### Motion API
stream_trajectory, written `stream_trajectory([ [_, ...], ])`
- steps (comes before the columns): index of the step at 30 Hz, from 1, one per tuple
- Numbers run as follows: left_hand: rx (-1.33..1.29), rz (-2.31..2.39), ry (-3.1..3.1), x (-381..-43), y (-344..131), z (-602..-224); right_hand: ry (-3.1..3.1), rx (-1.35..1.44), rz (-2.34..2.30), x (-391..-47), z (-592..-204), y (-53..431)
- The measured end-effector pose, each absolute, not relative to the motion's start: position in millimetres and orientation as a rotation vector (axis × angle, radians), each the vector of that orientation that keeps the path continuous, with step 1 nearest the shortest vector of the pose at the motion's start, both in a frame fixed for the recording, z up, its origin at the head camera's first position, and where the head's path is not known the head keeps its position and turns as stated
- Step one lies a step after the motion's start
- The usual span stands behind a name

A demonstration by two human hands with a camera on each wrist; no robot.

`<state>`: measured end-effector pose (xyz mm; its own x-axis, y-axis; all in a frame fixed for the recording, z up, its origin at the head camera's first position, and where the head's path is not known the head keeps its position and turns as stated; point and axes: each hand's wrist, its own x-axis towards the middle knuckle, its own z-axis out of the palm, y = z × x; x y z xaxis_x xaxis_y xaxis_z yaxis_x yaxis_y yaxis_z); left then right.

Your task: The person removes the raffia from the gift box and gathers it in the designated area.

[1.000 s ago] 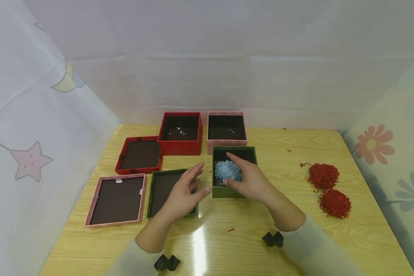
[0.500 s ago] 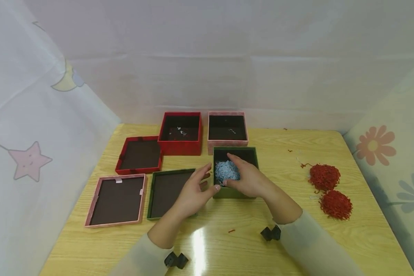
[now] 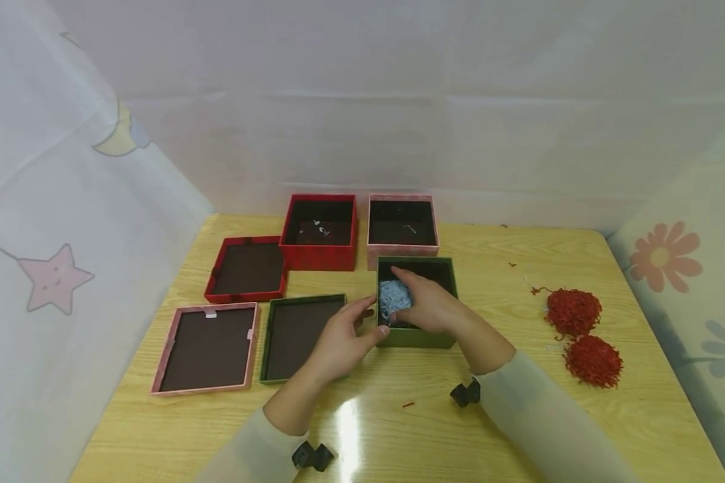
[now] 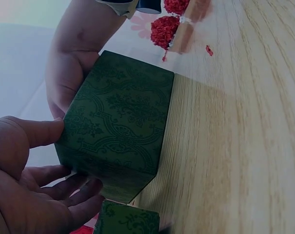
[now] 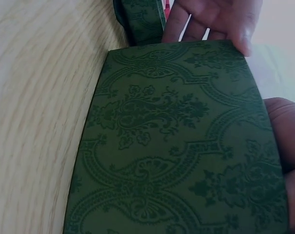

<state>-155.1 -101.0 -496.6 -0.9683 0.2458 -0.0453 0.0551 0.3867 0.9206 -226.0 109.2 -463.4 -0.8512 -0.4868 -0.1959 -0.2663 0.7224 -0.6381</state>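
The green box [image 3: 415,337] stands uncovered, and a wad of light blue shredded paper [image 3: 394,297] lies against its left inner side. My right hand [image 3: 430,305] reaches into the box, its thumb and fingers curved around the right of this paper; their tips are partly hidden. At the near left corner is my left hand [image 3: 346,339], the fingers fairly straight. In the left wrist view, its thumb [image 4: 46,132] touches the top edge of the green box, and the other fingers lie along the side wall.
Behind stand a red box [image 3: 317,257] and a pink box [image 3: 402,251], with small pale scraps inside. A red lid [image 3: 248,268], pink lid [image 3: 207,349] and green lid [image 3: 296,342] lie left. Two red shredded-paper heaps [image 3: 574,312] sit right.
My left hand has moved right, up to the green box's corner. My right hand has shifted slightly left inside the box, and less of the blue shredded paper shows.
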Motion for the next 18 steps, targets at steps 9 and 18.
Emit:
stream_trajectory([
  [9, 0.291, 1.63, 2.465, -155.3, -100.5, -496.6, 2.57, -0.587, -0.783, -238.5, -475.7, 97.4],
  [18, 0.268, 1.614, 2.478, -155.6, -99.8, -495.4, 2.655, -0.629, -0.612, -243.8, -486.2, 88.5],
])
